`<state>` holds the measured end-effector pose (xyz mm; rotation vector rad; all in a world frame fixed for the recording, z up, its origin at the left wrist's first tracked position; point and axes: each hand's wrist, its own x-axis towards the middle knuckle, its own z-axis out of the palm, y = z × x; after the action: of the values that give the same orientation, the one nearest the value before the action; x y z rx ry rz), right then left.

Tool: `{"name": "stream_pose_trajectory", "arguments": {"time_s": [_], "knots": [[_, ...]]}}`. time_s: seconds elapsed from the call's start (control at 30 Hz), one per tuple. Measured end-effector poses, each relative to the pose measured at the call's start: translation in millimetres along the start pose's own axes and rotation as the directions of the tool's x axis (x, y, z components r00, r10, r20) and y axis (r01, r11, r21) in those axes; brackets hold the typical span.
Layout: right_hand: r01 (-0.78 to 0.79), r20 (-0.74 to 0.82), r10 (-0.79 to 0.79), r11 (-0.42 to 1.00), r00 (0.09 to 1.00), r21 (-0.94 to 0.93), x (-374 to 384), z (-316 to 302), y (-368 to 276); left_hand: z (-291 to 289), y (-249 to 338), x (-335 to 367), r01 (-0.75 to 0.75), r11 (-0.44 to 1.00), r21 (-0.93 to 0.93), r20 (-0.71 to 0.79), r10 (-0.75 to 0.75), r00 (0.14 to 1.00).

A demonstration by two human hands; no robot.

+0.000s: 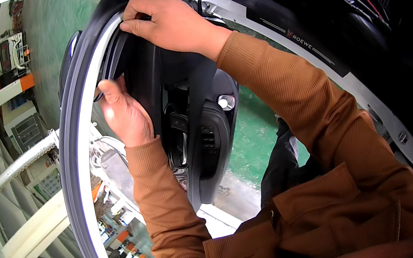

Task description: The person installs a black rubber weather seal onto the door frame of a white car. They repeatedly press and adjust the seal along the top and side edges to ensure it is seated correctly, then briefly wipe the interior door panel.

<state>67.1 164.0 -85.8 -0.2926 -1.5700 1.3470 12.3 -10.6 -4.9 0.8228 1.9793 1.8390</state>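
Currently, the work is at the upper part of an open car door, on a black strip running along the inside of its white window frame. The strip lies at the upper bend of the frame, between the two hands. The right hand has thumb and forefinger pinching the strip near the frame's upper corner; its other fingers are curled. The left hand is lower down, thumb raised beside the strip; its fingers are partly hidden, and whether they grip anything cannot be determined. A ribbed black seal follows the frame's outer edge. The door's inner side carries a handle and a group of switches. Both forearms are in brown sleeves. To the right of the door are a green floor and a black sill plate.
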Motion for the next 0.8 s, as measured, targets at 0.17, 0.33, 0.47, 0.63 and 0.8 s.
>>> {"name": "stream_pose_trajectory", "arguments": {"time_s": [0.17,0.33,0.47,0.63,0.8], "knots": [[-0.050,-0.041,0.049,0.999,0.998,-0.020,-2,4,-1,-9,-4,2,-0.088,0.988,-0.128,0.049,0.095,0.994],[0.133,-0.180,-0.181,0.959,0.967,-0.250,-11,8,-25,-2,2,2,-0.050,0.998,-0.045,-0.044,0.048,0.998],[0.184,-0.179,-0.202,0.977,0.963,-0.111,-24,19,-47,2,4,2,-0.049,0.997,-0.058,-0.022,0.048,0.999],[0.246,-0.073,-0.271,0.937,0.960,-0.248,-34,18,-54,4,10,6,-0.056,0.998,-0.032,0.126,0.060,0.990],[0.092,-0.108,-0.156,0.887,0.982,-0.452,-40,26,-72,7,5,1,0.013,1.000,-0.014,0.118,-0.011,0.993]]}}
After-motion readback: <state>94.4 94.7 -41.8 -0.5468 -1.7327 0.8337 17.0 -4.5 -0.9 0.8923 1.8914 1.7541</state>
